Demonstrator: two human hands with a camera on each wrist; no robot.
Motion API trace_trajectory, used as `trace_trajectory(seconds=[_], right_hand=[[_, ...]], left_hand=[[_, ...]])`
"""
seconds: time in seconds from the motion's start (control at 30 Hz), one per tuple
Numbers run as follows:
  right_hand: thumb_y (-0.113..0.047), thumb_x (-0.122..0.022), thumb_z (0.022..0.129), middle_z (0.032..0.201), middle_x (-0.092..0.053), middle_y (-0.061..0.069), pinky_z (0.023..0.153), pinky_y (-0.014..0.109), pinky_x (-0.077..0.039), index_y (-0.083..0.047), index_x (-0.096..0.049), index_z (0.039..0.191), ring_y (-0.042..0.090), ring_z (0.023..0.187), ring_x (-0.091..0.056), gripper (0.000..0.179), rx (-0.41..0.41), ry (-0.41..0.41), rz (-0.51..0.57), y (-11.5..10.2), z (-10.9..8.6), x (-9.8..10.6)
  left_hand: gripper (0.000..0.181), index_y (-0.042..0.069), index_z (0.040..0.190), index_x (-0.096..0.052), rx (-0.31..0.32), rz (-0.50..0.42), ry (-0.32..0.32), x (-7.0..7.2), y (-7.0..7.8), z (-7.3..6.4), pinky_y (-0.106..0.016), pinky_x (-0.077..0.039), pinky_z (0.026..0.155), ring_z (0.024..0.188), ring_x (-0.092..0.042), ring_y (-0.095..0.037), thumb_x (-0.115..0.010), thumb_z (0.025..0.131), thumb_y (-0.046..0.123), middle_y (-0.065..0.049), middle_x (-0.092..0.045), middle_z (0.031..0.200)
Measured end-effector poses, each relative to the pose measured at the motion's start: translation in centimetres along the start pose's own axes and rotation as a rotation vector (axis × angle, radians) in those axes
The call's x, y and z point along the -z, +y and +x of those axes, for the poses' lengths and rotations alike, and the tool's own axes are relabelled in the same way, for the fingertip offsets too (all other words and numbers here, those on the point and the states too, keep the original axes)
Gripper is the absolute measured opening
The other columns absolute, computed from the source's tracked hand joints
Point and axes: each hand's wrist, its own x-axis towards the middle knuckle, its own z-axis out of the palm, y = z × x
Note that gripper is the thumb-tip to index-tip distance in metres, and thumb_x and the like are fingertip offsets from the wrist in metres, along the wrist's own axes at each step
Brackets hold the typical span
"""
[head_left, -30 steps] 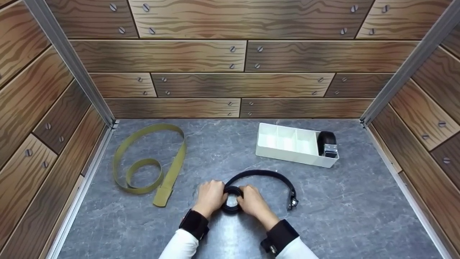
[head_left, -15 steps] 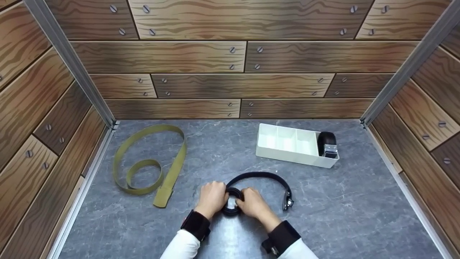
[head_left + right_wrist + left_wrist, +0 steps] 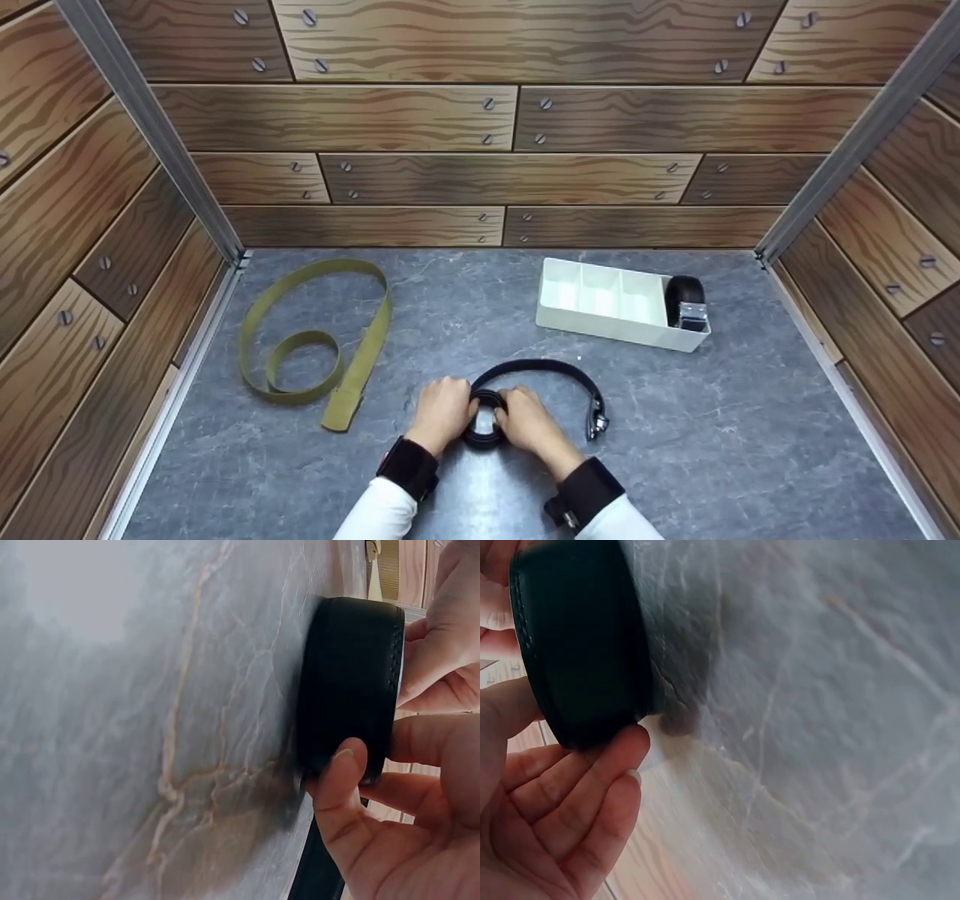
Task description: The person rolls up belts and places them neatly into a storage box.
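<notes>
A black leather belt (image 3: pixel 551 364) lies on the grey floor, one part rolled into a tight standing coil. Its loose length arcs behind the coil to the right, ending in a silver buckle (image 3: pixel 600 424). My left hand (image 3: pixel 441 411) grips the coil's left side, thumb inside the ring. From the right, my right hand (image 3: pixel 531 424) pinches the other side, its thumb also in the ring. Close up, the left wrist view has the stitched coil (image 3: pixel 585 645) between thumb and fingers; the right wrist view shows fingers around the same coil (image 3: pixel 349 682).
An olive webbing belt (image 3: pixel 369 352) lies loosely looped at the left. Behind and to the right stands a white divided tray (image 3: pixel 615 324), with a rolled black belt (image 3: pixel 681 291) in its right compartment. Wood-patterned walls (image 3: pixel 405 178) enclose the back and sides.
The buckle end of the black belt has slid a little to the left, and its arc has become smaller. Both hands stay on the coil with only slight finger movement.
</notes>
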Motion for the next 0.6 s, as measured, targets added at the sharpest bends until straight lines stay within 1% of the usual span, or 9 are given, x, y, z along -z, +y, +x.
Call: trace_trajectory(seconds=[0.1, 0.2, 0.3, 0.4, 0.5, 0.6], right_hand=[[-0.015, -0.067, 0.090, 0.090, -0.062, 0.014, 0.080, 0.047, -0.050, 0.000, -0.067, 0.089, 0.031, 0.088, -0.061, 0.015, -0.041, 0.006, 0.007, -0.18, -0.24, 0.06], [-0.013, -0.068, 0.088, 0.083, -0.062, 0.014, 0.074, 0.046, -0.050, -0.002, -0.063, 0.078, 0.030, 0.081, -0.061, 0.016, -0.055, 0.018, -0.007, -0.27, -0.44, 0.12], [-0.006, -0.066, 0.086, 0.084, -0.063, 0.016, 0.076, 0.046, -0.051, 0.001, -0.063, 0.080, 0.033, 0.084, -0.062, 0.010, -0.027, 0.030, -0.033, -0.26, -0.47, 0.04], [-0.004, -0.064, 0.085, 0.087, -0.063, 0.016, 0.079, 0.047, -0.051, 0.002, -0.064, 0.083, 0.035, 0.088, -0.063, 0.006, 0.001, 0.037, -0.041, -0.19, -0.34, -0.05], [-0.003, -0.064, 0.085, 0.088, -0.062, 0.015, 0.079, 0.047, -0.051, 0.001, -0.064, 0.083, 0.034, 0.088, -0.062, 0.005, 0.026, 0.034, -0.044, -0.13, -0.20, -0.04], [-0.003, -0.063, 0.086, 0.088, -0.060, 0.013, 0.077, 0.046, -0.051, 0.000, -0.065, 0.083, 0.032, 0.085, -0.062, 0.004, 0.050, 0.035, -0.041, 0.01, -0.04, -0.06]], left_hand=[[0.027, 0.007, 0.070, -0.064, 0.018, -0.006, 0.000, 0.01, 0.05, -0.02, -0.044, -0.049, 0.052, 0.061, -0.064, -0.033, -0.077, 0.080, 0.027, -0.011, -0.065, 0.069], [0.026, 0.007, 0.070, -0.064, 0.025, -0.018, -0.007, 0.06, 0.13, 0.01, -0.045, -0.049, 0.052, 0.062, -0.064, -0.034, -0.077, 0.080, 0.028, -0.011, -0.066, 0.069], [0.024, 0.009, 0.070, -0.063, 0.018, -0.032, -0.012, 0.12, 0.08, 0.03, -0.045, -0.048, 0.052, 0.063, -0.064, -0.035, -0.076, 0.079, 0.027, -0.010, -0.066, 0.070], [0.025, 0.011, 0.069, -0.062, 0.012, -0.047, -0.015, 0.12, 0.01, 0.06, -0.045, -0.048, 0.052, 0.063, -0.064, -0.033, -0.077, 0.080, 0.028, -0.009, -0.066, 0.071], [0.027, 0.010, 0.069, -0.063, 0.014, -0.056, -0.020, 0.15, 0.01, 0.21, -0.044, -0.048, 0.052, 0.062, -0.064, -0.033, -0.077, 0.081, 0.029, -0.010, -0.066, 0.070], [0.027, 0.008, 0.069, -0.064, 0.007, -0.041, -0.018, 0.16, 0.05, 0.39, -0.044, -0.048, 0.052, 0.061, -0.064, -0.033, -0.077, 0.082, 0.028, -0.010, -0.066, 0.070]])
